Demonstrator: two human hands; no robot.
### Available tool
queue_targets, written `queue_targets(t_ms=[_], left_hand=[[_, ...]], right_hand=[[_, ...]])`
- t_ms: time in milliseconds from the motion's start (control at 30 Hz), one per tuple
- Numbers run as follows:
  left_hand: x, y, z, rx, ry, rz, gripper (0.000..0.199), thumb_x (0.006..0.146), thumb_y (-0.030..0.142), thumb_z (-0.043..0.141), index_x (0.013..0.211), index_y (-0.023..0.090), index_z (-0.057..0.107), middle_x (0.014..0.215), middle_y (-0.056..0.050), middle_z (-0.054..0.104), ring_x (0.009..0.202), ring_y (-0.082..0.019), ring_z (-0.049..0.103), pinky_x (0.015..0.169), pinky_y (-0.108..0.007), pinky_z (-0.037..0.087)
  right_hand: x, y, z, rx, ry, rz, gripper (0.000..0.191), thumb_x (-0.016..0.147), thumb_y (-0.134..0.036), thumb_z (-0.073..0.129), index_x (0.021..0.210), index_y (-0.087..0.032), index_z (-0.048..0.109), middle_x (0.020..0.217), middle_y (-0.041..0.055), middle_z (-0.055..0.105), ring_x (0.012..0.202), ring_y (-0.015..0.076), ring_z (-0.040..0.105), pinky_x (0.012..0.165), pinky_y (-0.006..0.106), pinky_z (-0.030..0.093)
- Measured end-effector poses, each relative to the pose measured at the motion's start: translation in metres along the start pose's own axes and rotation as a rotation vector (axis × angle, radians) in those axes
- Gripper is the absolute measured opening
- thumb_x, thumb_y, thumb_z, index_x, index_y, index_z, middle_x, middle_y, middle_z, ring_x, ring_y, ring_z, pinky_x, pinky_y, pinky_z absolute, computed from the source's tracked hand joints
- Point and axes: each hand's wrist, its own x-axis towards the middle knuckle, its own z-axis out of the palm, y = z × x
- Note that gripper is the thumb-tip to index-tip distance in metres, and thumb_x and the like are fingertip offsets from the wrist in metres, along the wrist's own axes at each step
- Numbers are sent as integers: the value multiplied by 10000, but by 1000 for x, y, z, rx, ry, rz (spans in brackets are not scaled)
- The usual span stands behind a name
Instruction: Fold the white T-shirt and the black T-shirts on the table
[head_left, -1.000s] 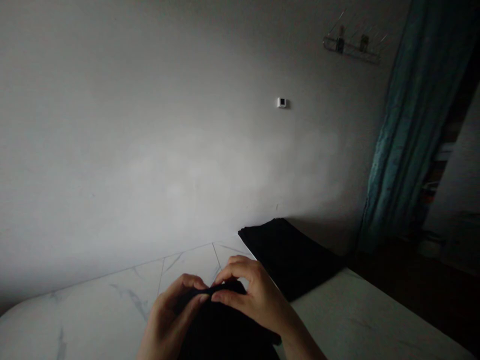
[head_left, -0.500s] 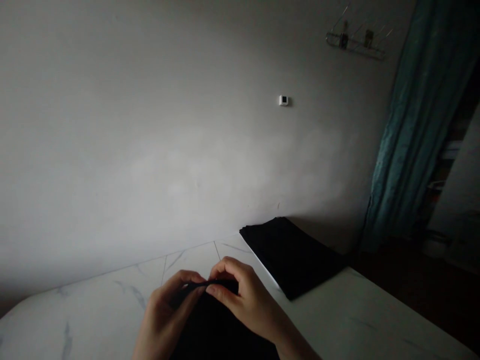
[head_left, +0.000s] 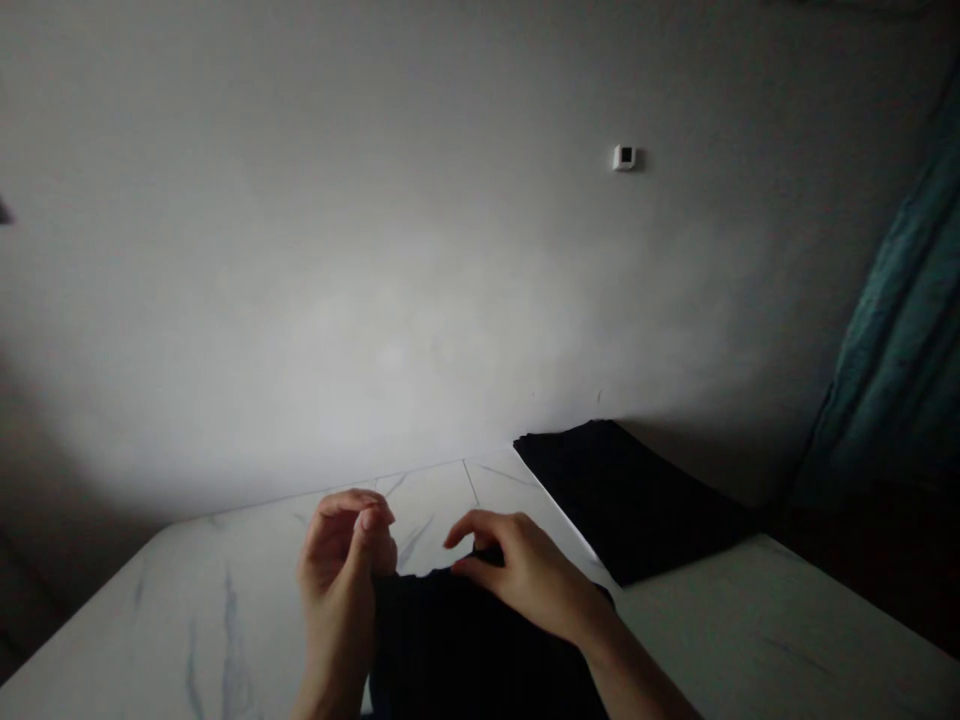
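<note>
Moved since the earlier frame: the left hand (head_left: 341,560) has come off the top edge of the black cloth (head_left: 480,645) and now stands upright, fingers curled toward the palm, gripping nothing visible, its lower edge just beside the cloth. The right hand (head_left: 529,580) remains on that edge, thumb and fingers closed on a small dark fold, though the low light hides the exact grip.

The black cloth hangs in a dark mass below both hands, at the near edge of the bench (head_left: 757,610), its lower part out of view and its weave lost in shadow.

Item, on the bench: folded black fabric (head_left: 630,500), lying flat at the far right corner, well beside the right hand. Bench surface: white with grey marble veining.

Behind: a grey-white wall (head_left: 375,300) carrying a small white square fitting (head_left: 624,158). At far right, a teal curtain (head_left: 892,350) hangs in folds.
</note>
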Motion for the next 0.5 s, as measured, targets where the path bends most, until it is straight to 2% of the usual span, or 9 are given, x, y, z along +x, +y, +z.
queue_targets(t_ms=[33,100,200,267,333,367,433,500], left_hand=[[-1,2,2,-29,16,-8,275,732,374,786,759,217,562,693,73,533,429,-22,362,366,-124,305],[-3,4,5,-70,45,-25,286,733,375,787,747,219,547,675,80,506,426,-22,342,360,-120,295],[-3,7,3,-65,53,-9,282,745,387,774,744,224,544,677,77,505,462,-33,372,377,-115,306],[-1,9,-2,56,11,49,232,766,387,750,769,229,580,728,55,561,542,-53,459,437,-123,366],[2,13,-6,286,-113,81,181,786,387,718,807,227,636,770,28,623,587,-70,504,486,-142,400],[4,16,-8,408,-216,64,177,785,389,711,822,223,664,755,19,644,570,-74,502,483,-153,397],[6,19,-10,585,-456,-36,190,760,395,716,814,213,706,689,11,666,538,-88,509,480,-175,400],[6,20,-10,642,-607,-140,181,729,386,728,778,212,725,660,5,684,574,-117,567,521,-196,443]], right_hand=[[-1,-5,8,44,-49,-39,310,738,-145,742,1006,-301,728,733,-40,645,691,130,608,650,228,423],[-3,-13,24,120,-65,-104,408,700,-115,742,1056,-312,722,674,-63,611,624,109,574,603,213,404],[-3,-17,39,227,19,-213,359,728,-62,654,1006,-275,736,637,-67,618,558,91,545,569,201,404],[-2,-14,39,284,141,-334,336,759,-24,573,949,-246,738,731,-39,692,605,94,592,602,198,443],[-1,-10,31,256,325,-491,351,792,-2,512,949,-228,730,788,-12,722,647,101,624,620,200,467],[0,-8,26,197,423,-565,356,812,1,495,960,-225,727,762,-8,716,635,103,620,606,203,465],[1,-4,15,29,577,-679,345,854,-8,491,979,-227,727,637,-21,652,550,101,563,542,211,429],[1,-2,8,-102,650,-740,321,878,-22,505,980,-228,730,548,-38,572,488,100,491,498,223,384]])
